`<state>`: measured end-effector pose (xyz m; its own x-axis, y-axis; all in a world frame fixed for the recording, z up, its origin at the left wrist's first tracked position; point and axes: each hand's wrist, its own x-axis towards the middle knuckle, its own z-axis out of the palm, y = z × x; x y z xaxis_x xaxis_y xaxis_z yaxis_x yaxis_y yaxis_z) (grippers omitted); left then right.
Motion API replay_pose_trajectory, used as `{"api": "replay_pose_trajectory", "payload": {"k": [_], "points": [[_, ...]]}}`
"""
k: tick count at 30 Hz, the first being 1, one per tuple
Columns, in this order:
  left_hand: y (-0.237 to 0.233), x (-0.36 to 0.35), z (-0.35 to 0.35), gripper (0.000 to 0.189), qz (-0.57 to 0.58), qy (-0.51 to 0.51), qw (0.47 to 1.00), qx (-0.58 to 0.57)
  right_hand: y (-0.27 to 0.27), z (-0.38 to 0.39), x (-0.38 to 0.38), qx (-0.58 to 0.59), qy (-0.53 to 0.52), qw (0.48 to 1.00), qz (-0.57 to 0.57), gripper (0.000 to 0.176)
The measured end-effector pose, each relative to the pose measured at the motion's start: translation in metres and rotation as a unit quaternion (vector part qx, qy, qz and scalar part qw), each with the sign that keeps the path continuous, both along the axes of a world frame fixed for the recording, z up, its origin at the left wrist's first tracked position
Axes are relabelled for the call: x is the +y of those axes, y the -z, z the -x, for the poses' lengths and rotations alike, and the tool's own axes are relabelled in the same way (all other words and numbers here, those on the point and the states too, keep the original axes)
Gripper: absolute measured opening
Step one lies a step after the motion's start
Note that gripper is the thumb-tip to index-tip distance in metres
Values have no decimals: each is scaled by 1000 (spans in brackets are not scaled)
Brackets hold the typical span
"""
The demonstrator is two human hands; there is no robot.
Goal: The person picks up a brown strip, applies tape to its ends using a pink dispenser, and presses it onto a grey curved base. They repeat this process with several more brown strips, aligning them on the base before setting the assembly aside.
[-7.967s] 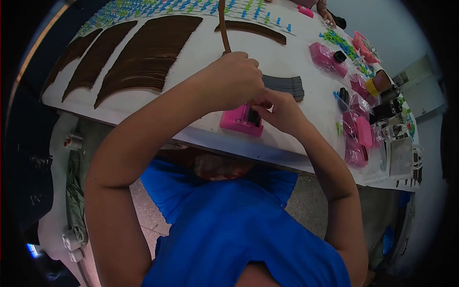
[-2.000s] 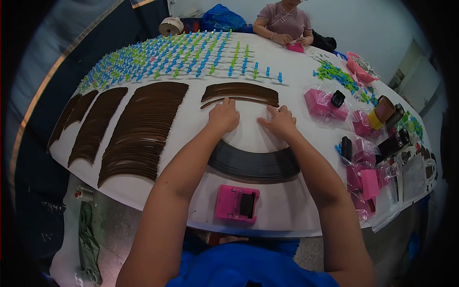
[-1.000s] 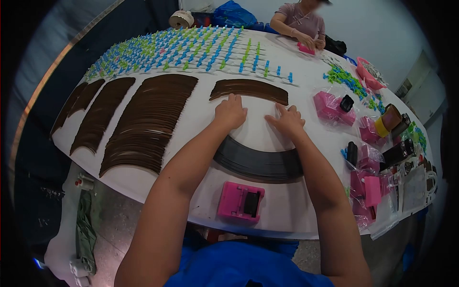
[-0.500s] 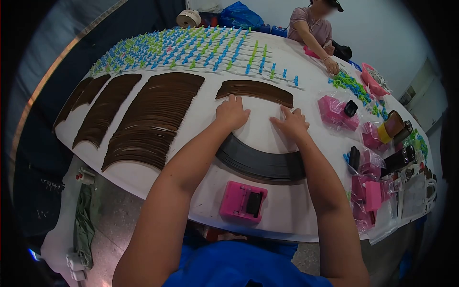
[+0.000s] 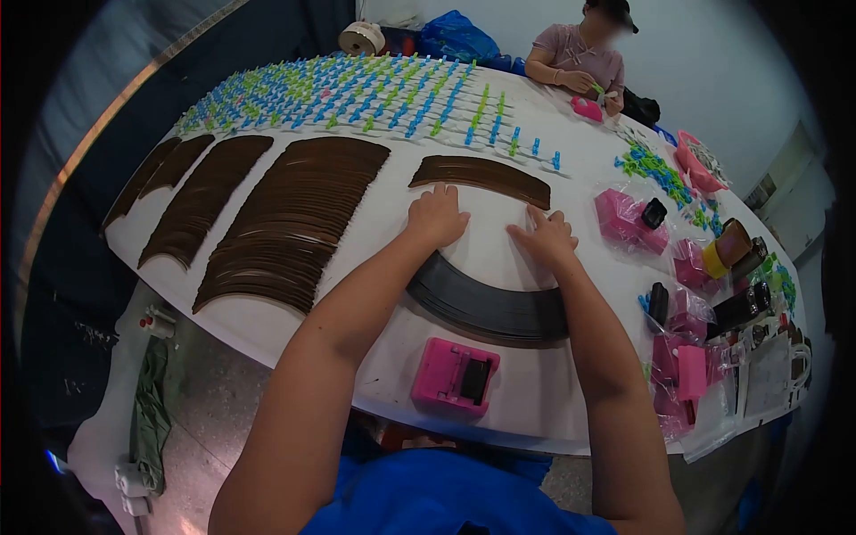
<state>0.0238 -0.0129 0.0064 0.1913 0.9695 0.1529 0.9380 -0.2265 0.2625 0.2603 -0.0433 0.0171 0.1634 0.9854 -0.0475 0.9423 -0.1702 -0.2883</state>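
Note:
A curved, fanned stack of thin brown strips lies on the white table in front of my hands. My left hand rests at the stack's lower left edge, fingers stretched forward and thumb out to the side. At its lower right end is my right hand, fingers spread, fingertips at or very near the edge. Neither hand is wrapped round anything. Between my forearms lies a curved stack of dark grey strips, its right end partly behind my right forearm. Nearer me sits a pink block with a black insert.
Fanned brown strip rows cover the left side. Many blue and green clips stand in rows at the back. Bagged pink blocks, a pile of loose clips and a pink basket are right. A co-worker sits opposite.
The co-worker's hand has drawn back from the loose clips, and both their hands are now together, with something green. My hands keep nearly the same pose; the view has shifted slightly.

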Motion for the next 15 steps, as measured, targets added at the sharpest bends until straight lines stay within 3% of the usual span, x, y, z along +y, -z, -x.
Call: {"api": "replay_pose_trajectory", "payload": {"k": [4,6,8,10,13,15], "points": [[-7,-31,15,40,-92,8,993,-75,0,-3,0,0,-19,1000,-7,83],[-16,-63,29,28,-200,55,963,-173,0,-7,2,8,-15,1000,9,84],[-24,-108,47,23,-216,45,952,-211,3,-14,6,21,-14,999,-21,85],[-27,-151,65,18,-238,34,938,-248,24,-40,28,287,-52,954,-73,67],[-12,-211,88,15,-155,-3,945,-288,-53,-3,-36,375,-106,887,-249,27],[9,-232,92,12,-140,1,947,-289,-100,28,-101,435,-167,819,-335,23]]}}
